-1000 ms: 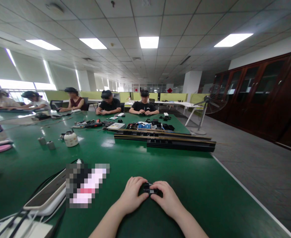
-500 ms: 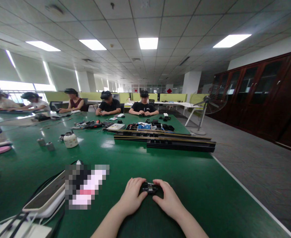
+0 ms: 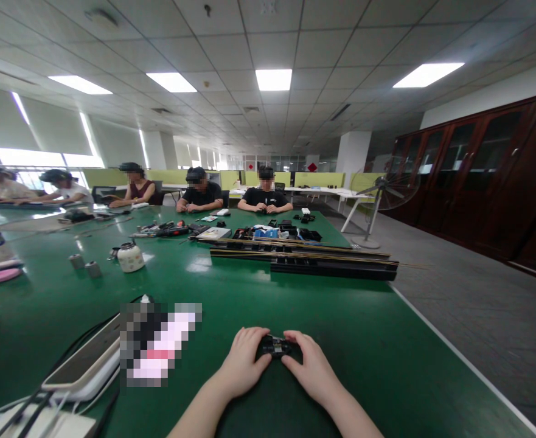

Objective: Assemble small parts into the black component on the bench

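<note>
A small black part (image 3: 277, 346) with some metallic detail on top is between my two hands, low over the green table (image 3: 363, 322). My left hand (image 3: 246, 360) grips its left end, thumb at the near side and fingers at the far side. At its right end my right hand (image 3: 311, 364) grips in the same way, with thumb and index finger bent round it. The undersides of both hands and the bottom of the part are hidden.
Long black rails (image 3: 334, 269) with thin rods lie across the table ahead. On the left are a phone (image 3: 87, 350) with cables, a white jar (image 3: 130, 258) and two grey cylinders. Tools and small boxes lie farther back. Several people sit around the table.
</note>
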Demonstrator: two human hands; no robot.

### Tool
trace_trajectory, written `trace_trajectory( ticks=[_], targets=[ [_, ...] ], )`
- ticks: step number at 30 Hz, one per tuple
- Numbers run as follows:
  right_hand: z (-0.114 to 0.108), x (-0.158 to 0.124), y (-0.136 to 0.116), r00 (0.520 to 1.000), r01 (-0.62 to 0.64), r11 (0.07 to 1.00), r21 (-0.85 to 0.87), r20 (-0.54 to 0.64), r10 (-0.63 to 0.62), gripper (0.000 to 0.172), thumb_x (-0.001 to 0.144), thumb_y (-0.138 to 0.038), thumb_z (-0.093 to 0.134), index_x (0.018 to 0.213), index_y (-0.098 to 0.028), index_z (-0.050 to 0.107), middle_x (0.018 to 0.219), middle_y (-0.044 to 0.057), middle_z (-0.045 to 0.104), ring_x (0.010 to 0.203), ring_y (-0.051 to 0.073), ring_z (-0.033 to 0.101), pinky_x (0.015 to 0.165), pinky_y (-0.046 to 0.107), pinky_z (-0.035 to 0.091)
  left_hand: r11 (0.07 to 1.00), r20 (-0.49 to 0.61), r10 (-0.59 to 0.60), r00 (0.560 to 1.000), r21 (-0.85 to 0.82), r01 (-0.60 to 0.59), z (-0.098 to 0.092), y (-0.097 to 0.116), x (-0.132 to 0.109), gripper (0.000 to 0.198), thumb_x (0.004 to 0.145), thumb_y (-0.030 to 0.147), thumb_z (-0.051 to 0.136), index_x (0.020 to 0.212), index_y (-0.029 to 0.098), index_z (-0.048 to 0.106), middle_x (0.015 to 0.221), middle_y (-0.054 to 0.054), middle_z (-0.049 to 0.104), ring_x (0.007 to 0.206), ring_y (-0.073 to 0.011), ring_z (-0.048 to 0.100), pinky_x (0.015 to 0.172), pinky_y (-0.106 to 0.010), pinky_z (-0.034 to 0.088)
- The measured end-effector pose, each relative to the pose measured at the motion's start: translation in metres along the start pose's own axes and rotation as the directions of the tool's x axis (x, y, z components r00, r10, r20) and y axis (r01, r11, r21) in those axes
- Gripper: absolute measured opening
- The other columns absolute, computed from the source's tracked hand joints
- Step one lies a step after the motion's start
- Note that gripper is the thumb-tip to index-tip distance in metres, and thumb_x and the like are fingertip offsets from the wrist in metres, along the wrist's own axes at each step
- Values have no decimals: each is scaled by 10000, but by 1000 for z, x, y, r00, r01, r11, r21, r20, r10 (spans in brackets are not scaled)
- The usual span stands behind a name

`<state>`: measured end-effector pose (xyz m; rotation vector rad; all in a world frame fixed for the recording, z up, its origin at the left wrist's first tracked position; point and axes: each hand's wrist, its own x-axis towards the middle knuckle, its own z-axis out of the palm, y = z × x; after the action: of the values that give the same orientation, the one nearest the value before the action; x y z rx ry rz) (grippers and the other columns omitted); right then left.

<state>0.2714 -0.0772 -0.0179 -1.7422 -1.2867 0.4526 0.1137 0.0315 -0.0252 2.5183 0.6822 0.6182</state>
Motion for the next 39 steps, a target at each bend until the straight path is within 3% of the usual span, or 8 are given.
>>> trace_trajectory(
  ticks=[5, 15, 39],
  targets=[
    [-1, -1, -3, 1000, -9, 1000, -16, 7, 9, 390, 647, -201, 606, 1034, -247, 600, 1055, 61, 627, 1012, 232, 553, 924, 355, 385, 1000, 17, -19, 1000, -2, 19, 1, -1, 0, 456, 747, 187, 538, 1197, 195, 461, 1198, -95, 536, 1136, -263, 443, 1008, -474, 288],
    [-1, 0, -6, 999, 14, 993, -119, 35, -10, 349, 710, -245, 539, 1056, -207, 571, 1054, 74, 622, 1014, 216, 552, 915, 345, 391, 1000, 3, -11, 1000, 27, 11, 3, -3, 2, 390, 768, 148, 495, 1155, 190, 499, 1161, -80, 563, 1093, -230, 478, 988, -439, 330],
    [0, 0, -3, 1000, -2, 994, -108, 23, 4, 341, 716, -257, 540, 1050, -199, 577, 1054, 84, 623, 1012, 222, 553, 918, 354, 392, 997, 10, -28, 1000, 77, 27, 8, -7, 3, 367, 822, 151, 420, 1174, 215, 502, 1161, -65, 567, 1103, -218, 476, 1002, -447, 317]
  ],
)
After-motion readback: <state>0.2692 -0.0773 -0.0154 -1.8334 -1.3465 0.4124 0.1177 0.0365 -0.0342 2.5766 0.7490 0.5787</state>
